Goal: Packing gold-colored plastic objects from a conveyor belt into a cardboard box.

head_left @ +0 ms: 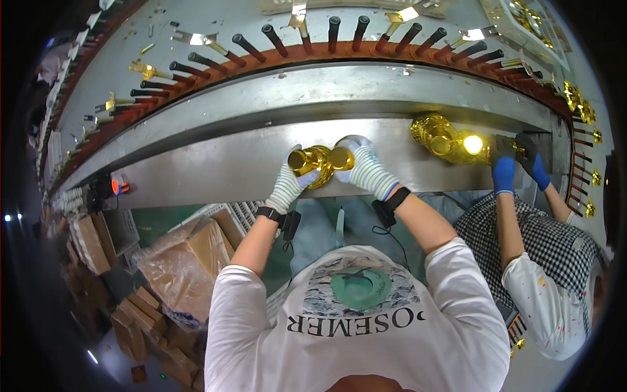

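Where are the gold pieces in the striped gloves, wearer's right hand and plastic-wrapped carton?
Gold pieces (319, 159): head view, ribbed middle section.
Right hand (362, 162): head view, back of the glove.
Wrapped carton (179, 264): head view, plastic over its side.

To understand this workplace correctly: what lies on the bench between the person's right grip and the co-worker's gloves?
In the head view, a cluster of shiny gold pieces lies there; between it and the right grip, the metal bench is bare.
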A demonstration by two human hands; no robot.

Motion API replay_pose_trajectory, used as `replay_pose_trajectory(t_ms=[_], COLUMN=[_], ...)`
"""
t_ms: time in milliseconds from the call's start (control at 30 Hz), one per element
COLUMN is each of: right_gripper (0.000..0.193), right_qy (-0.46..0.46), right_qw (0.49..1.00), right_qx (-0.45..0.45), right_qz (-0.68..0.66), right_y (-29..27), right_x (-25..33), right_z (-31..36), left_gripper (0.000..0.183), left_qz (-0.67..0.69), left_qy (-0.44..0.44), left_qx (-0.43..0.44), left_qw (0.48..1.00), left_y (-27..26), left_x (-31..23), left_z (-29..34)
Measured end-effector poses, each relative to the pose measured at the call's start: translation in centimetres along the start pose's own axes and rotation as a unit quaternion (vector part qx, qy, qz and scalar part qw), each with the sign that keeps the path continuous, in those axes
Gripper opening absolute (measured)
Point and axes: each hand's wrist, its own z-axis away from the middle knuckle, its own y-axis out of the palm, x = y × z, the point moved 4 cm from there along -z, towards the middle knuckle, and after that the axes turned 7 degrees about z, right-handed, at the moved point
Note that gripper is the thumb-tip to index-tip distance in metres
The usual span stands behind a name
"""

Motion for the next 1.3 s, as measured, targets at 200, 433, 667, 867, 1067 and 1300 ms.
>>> replay_pose_trajectory(t_ms=[200,433,667,867,1067,1300], right_gripper=[0.074,0.072,0.06,0.067,0.062,0.039], right_qy=[-0.083,-0.098,0.039,-0.11,0.031,-0.126], right_qw=[0.996,0.992,0.929,0.984,0.888,0.894], right_qx=[0.031,0.072,0.282,0.054,0.141,0.267], right_qz=[-0.018,-0.034,-0.238,-0.132,-0.437,-0.337], right_y=[-0.6,-1.9,-0.6,1.8,-9.0,-14.0], right_x=[-1.2,-1.0,1.5,0.5,7.2,25.2], right_z=[-1.7,-2.7,2.9,11.1,8.1,-3.3], left_gripper=[0.106,0.078,0.095,0.059,0.069,0.073], left_qz=[0.091,0.114,0.507,0.589,0.417,0.336], left_qy=[0.027,0.1,-0.49,-0.272,-0.122,0.068], left_qx=[-0.013,-0.18,-0.172,-0.016,0.069,-0.036], left_qw=[0.995,0.972,0.688,0.76,0.898,0.939], left_y=[-1.1,-2.9,9.5,11.6,8.2,-0.4], left_x=[0.3,3.4,17.3,10.7,-4.1,-12.8], left_z=[0.8,4.3,10.3,8.7,11.3,7.9])
